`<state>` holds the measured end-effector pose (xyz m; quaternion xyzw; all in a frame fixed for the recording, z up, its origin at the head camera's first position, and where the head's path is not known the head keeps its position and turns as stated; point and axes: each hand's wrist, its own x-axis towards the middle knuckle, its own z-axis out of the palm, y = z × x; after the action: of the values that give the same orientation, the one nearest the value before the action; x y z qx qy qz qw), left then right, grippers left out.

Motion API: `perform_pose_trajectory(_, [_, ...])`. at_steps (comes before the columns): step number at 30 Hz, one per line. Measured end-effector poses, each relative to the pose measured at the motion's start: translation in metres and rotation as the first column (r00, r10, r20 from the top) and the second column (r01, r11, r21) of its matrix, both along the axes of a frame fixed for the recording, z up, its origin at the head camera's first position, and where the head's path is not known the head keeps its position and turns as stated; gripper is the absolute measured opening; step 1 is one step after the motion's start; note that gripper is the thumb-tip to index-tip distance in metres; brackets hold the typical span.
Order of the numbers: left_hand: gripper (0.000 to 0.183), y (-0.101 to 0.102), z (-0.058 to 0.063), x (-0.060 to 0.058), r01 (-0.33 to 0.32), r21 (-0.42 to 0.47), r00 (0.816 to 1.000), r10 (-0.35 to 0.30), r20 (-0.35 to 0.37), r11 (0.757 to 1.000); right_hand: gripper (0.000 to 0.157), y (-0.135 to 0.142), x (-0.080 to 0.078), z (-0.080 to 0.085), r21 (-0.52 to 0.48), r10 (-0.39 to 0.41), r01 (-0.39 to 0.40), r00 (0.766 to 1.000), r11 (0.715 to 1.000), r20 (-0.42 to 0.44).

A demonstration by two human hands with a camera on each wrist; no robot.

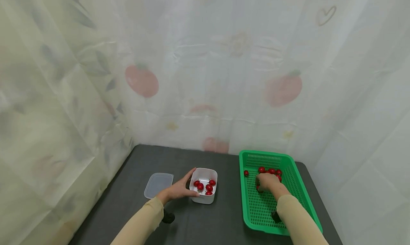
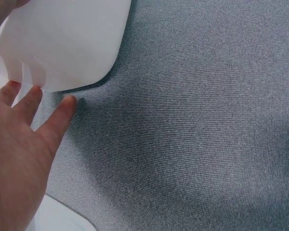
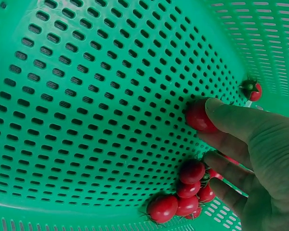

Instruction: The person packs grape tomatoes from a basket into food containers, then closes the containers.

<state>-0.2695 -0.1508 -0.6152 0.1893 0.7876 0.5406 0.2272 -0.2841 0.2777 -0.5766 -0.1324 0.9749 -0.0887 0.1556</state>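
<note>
In the green basket (image 1: 243,188) the right hand (image 1: 269,183) pinches a tomato (image 3: 198,117), whose smooth skin could slip from too loose a grip, while the left hand (image 1: 177,190) holds the white container (image 1: 204,199).

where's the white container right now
In the head view, the white container stands near the middle of the dark table, left of the green basket; the left hand grips its left side, and the translucent lid lies farther left.
</note>
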Motion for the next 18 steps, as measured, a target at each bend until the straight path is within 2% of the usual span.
perform_pose_trajectory(5, [0.114, 0.0, 0.001, 0.0, 0.008, 0.008, 1.0, -0.008, 0.001, 1.0, 0.019, 0.0, 0.003, 0.002, 0.011, 0.003, -0.003, 1.0, 1.0, 0.0])
perform_pose_trajectory(11, [0.113, 0.0, 0.002, 0.0, 0.005, 0.006, 1.0, -0.005, 0.006, 1.0, 0.017, -0.001, 0.005, 0.003, -0.023, 0.008, -0.008, 1.0, 1.0, -0.011])
perform_pose_trajectory(18, [0.113, 0.001, 0.001, 0.0, 0.0, 0.002, 1.0, 0.0, 0.006, 1.0, 0.013, 0.002, 0.001, 0.013, -0.104, 0.033, -0.045, 0.992, 0.994, -0.12])
